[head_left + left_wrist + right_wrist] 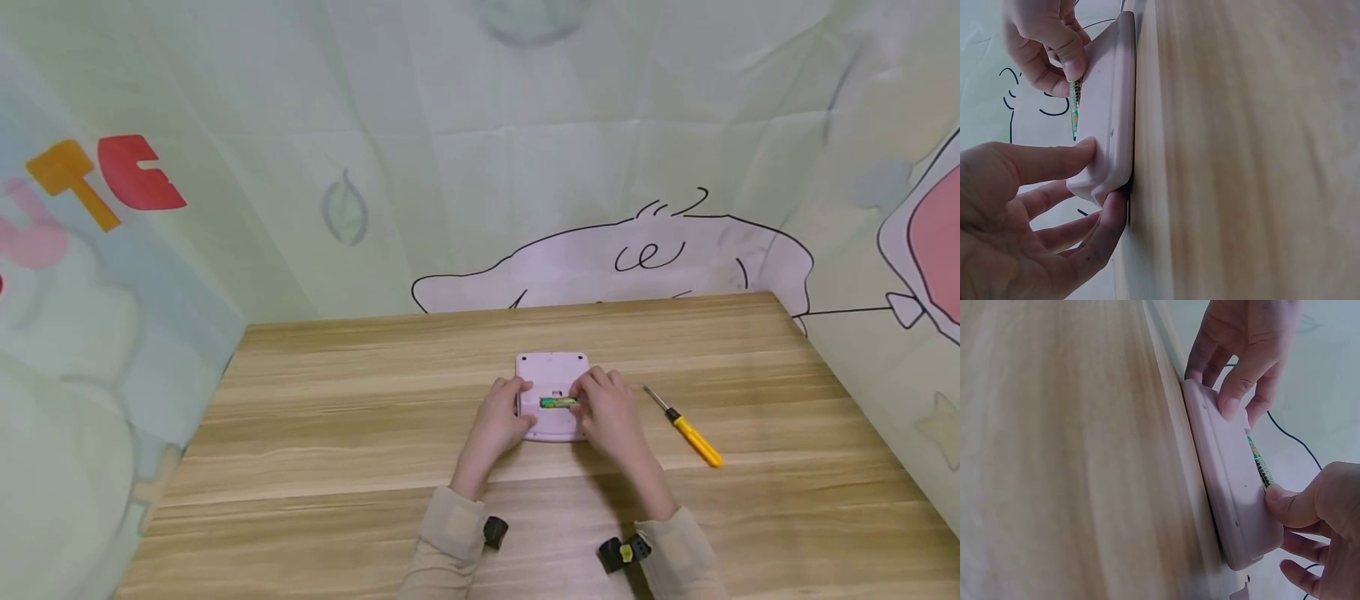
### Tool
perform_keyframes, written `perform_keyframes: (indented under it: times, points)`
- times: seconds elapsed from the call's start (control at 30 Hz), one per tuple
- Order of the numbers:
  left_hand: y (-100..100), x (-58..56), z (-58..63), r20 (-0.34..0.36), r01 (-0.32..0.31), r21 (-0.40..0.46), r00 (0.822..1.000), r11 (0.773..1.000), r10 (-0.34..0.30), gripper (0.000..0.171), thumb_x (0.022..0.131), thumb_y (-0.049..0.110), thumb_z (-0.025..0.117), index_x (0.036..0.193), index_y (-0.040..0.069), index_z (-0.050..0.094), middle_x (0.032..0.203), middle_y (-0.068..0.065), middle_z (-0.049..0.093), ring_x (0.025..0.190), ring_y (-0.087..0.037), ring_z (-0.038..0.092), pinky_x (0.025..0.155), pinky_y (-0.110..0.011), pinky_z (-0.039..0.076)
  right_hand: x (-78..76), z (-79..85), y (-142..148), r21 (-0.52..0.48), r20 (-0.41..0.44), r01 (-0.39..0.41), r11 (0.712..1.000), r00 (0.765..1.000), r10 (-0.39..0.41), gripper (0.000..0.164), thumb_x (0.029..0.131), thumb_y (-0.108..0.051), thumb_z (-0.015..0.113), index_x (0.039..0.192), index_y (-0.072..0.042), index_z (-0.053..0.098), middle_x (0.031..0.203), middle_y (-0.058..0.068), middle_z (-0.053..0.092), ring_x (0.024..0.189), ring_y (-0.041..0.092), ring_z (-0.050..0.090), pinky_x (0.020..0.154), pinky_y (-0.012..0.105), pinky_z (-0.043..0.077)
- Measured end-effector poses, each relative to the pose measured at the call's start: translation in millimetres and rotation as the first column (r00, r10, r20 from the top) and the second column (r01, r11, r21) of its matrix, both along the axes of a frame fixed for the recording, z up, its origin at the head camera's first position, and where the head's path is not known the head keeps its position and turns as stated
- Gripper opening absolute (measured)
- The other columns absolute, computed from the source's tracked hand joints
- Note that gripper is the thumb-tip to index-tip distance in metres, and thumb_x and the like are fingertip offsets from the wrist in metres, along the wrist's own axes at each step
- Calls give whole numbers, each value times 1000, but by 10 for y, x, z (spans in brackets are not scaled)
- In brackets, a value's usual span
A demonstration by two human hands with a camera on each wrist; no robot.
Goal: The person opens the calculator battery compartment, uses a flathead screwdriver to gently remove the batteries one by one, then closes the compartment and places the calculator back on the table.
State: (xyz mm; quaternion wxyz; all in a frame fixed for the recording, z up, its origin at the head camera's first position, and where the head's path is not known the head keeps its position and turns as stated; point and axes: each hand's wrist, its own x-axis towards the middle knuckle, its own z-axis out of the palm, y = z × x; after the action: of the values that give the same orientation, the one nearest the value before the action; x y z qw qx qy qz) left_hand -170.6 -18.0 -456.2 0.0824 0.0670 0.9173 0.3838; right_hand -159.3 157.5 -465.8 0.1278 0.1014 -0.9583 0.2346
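A pale pink, flat device shaped like a calculator [552,372] lies back side up on the table, with small dark screw holes near its corners. My left hand [501,417] grips its left edge; the left wrist view shows the thumb on the upper face and fingers along the side. A green battery [557,402] lies across the middle of the back, by a small slot. With thumb and fingertips my right hand [611,417] pinches the battery's right end. In the left wrist view the battery [1075,112] sits tilted against the device's back, its far end partly hidden by fingers.
To the right of the device lies a screwdriver [686,429] with a yellow handle, its tip pointing away. The wood-grain table [337,417] reaches back to a printed cloth [420,183]. Dark wrist cameras [624,552] are strapped at both cuffs.
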Motion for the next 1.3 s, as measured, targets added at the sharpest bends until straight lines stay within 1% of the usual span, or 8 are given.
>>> perform_keyframes:
  times: [0.27, 0.37, 0.53, 0.67, 0.87, 1.1, 1.3]
  points:
    - [-10, -9, 0, -10, 4, 7, 1000, 1000, -4, 48, 78, 6, 73, 124, 4, 59, 112, -15, 57, 91, -23, 52, 88, -42, 48, -5, 43, -2, 10, 48, 9, 1000, 999, -10, 17, 78, -6, 74, 90, -12, 63, 102, 6, 62, 92, 26, 49, 78, 40, 38]
    - [-14, -20, -5, -13, 7, 8, 1000, 1000, -7, 48, 78, 6, 74, 124, 4, 59, 113, -15, 57, 92, -23, 52, 89, -42, 48, 0, 57, 1, 19, 48, 9, 1000, 999, -10, 16, 79, -7, 73, 91, -12, 64, 102, 7, 63, 93, 27, 50, 79, 41, 38]
    - [-27, -29, -13, -35, 16, 4, 999, 1000, -16, 48, 77, 5, 74, 122, 4, 59, 108, -14, 57, 88, -21, 50, 84, -39, 47, 4, 57, 2, 36, 22, 1, 999, 1000, -2, 19, 78, -14, 76, 92, -13, 64, 99, 6, 63, 94, 27, 51, 83, 44, 38]
    - [-38, -27, -15, -43, 25, 2, 999, 1000, -25, 47, 77, 5, 74, 122, 4, 59, 108, -14, 57, 87, -21, 50, 83, -39, 46, 8, 46, -4, 50, 13, -7, 999, 1000, 6, 22, 76, -17, 78, 93, -14, 64, 99, 5, 63, 94, 27, 51, 84, 46, 38]
    - [-41, -19, -15, -42, 20, 7, 999, 1000, -20, 47, 77, 5, 74, 122, 3, 60, 109, -14, 58, 88, -22, 51, 85, -40, 47, 18, 32, -12, 55, -12, -22, 998, 1000, 22, 20, 78, -14, 77, 94, -17, 64, 100, 5, 64, 95, 27, 52, 84, 46, 38]
    - [-38, -10, -7, -31, 16, 10, 999, 1000, -16, 48, 77, 6, 74, 123, 4, 60, 111, -14, 58, 89, -22, 52, 87, -40, 47, 32, 11, -33, 53, -77, -23, 998, 997, 27, 19, 76, -10, 76, 91, -14, 65, 98, 5, 63, 94, 27, 54, 85, 49, 40]
    - [-41, -7, -6, -33, 16, 9, 999, 1000, -16, 48, 77, 6, 74, 123, 3, 60, 107, -13, 57, 86, -20, 50, 82, -37, 47, 32, 7, -50, 55, -126, -49, 997, 990, 56, 18, 76, -6, 74, 89, -12, 64, 91, 4, 63, 89, 24, 54, 88, 47, 40]
